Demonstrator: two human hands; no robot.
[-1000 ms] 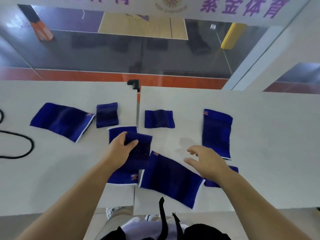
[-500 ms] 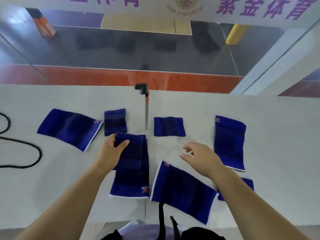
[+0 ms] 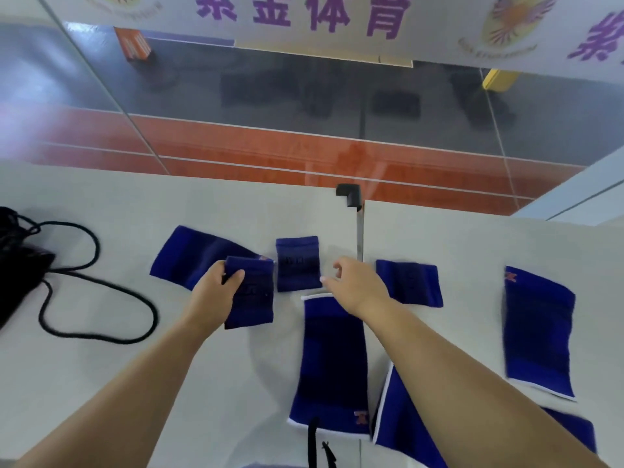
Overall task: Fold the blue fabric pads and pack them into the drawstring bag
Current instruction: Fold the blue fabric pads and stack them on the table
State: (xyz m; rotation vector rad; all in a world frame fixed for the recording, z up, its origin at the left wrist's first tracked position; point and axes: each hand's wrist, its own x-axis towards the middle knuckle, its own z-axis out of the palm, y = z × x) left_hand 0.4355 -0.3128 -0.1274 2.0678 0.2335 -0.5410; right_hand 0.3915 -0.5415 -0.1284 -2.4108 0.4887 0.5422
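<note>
Lifted off the long pad, the small folded blue fabric pad (image 3: 250,293) sits pinched in the left hand (image 3: 216,295), while the right hand (image 3: 354,285) hovers loosely open beside it; most pads lie unfolded, none yet in the black drawstring bag (image 3: 20,278).

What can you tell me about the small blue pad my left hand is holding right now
The small blue pad is a dark blue, roughly rectangular piece of knitted-looking fabric with faint dark lettering across its middle. The left hand grips its upper left corner, thumb on top. Its top edge overlaps the near right corner of the large blue pad behind it, and its lower part is over the white table. Whether it lies flat or is slightly lifted cannot be told.
</note>
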